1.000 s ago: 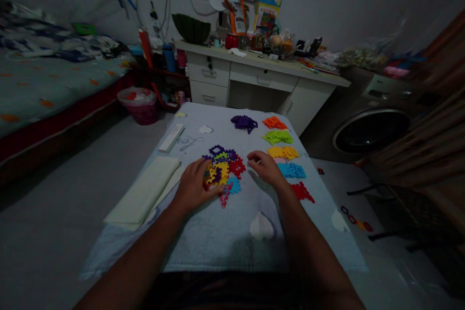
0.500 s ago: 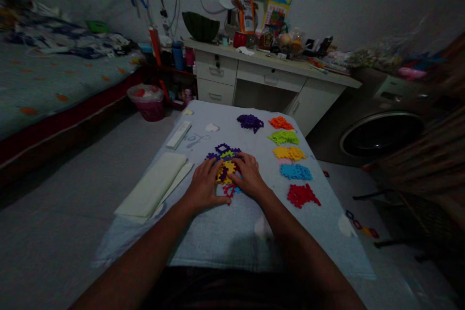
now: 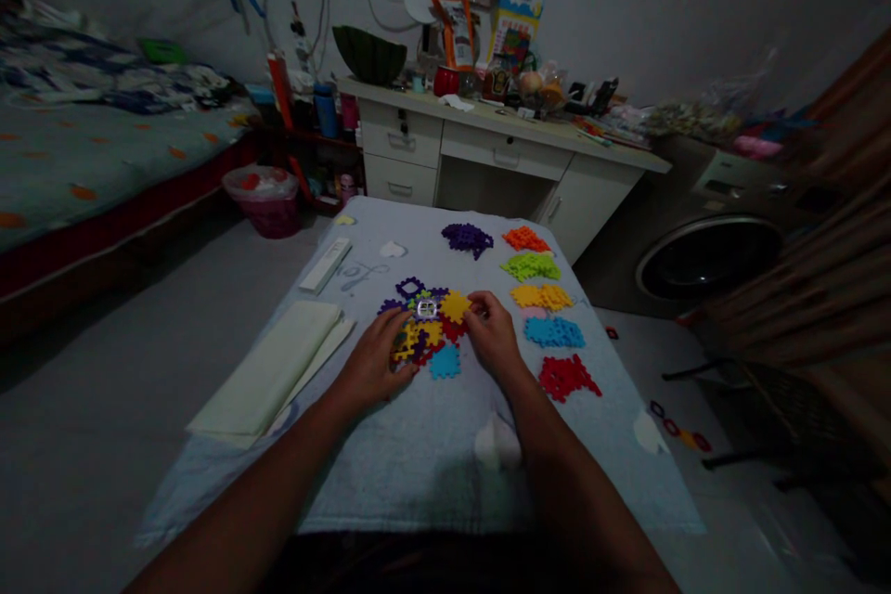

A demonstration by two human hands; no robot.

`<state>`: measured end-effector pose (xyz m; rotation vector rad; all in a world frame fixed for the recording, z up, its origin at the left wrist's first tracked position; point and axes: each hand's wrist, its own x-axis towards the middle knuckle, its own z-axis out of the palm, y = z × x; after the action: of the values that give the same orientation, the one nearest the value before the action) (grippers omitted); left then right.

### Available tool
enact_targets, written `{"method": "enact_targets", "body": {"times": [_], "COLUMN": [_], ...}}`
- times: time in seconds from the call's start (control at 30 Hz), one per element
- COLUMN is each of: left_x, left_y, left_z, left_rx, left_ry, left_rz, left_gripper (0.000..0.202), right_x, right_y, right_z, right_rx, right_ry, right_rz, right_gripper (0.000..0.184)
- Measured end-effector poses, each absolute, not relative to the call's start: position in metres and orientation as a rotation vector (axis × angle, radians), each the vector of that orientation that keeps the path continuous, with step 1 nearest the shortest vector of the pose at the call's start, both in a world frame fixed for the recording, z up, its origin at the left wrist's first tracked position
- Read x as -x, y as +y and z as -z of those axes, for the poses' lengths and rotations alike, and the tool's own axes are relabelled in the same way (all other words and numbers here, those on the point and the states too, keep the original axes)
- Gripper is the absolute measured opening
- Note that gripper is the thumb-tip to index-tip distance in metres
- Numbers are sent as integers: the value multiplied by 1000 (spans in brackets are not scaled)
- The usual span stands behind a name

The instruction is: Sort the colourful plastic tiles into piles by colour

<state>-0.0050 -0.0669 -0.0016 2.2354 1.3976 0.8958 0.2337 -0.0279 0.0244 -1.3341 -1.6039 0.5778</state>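
Observation:
A mixed heap of interlocking plastic pieces in yellow, purple, red and green [image 3: 424,334] lies on the cloth-covered table, with a light blue square piece [image 3: 445,361] at its near edge. My left hand [image 3: 376,360] rests against the heap's left side, its thumb apart from its curved fingers. Between the thumb and fingers of my right hand [image 3: 493,334] is a yellow toothed square piece [image 3: 456,306], at the heap's right edge. A small clear or silvery piece [image 3: 427,307] sits on top of the heap. My left fingertips partly cover the pieces under them.
Sorted piles in purple [image 3: 468,238], orange [image 3: 527,239], green [image 3: 531,266], yellow [image 3: 541,297], blue [image 3: 555,332] and red [image 3: 567,377] lie farther back and right. A folded pale cloth [image 3: 268,371] and a white box [image 3: 326,265] are on the left. A desk [image 3: 501,148] stands behind.
My hands have moved apart, showing more of the heap. My right hand now pinches a yellow piece, and the blue square and clear piece show. The whole view has shifted slightly.

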Motion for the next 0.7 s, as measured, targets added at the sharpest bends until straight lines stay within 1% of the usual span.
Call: {"method": "enact_targets", "body": {"times": [0.1, 0.3, 0.43, 0.7], "left_x": [5, 6, 9, 8], "left_y": [-64, -58, -57, -58], "left_z": [2, 4, 3, 2], "left_rx": [-2233, -2320, -2355, -2295], "left_ry": [1390, 1521, 1626, 1746], "left_rz": [-942, -1006, -994, -954], "left_gripper": [68, 58, 53, 50], "right_x": [-265, -332, -348, -342], "right_y": [-12, 11, 9, 7], "right_z": [-34, -47, -48, -44], "right_rx": [1427, 1923, 2111, 2401], "right_ry": [-1500, -1431, -1440, -1420], "right_rz": [-476, -147, -65, 27], "right_gripper": [28, 31, 33, 34]}}
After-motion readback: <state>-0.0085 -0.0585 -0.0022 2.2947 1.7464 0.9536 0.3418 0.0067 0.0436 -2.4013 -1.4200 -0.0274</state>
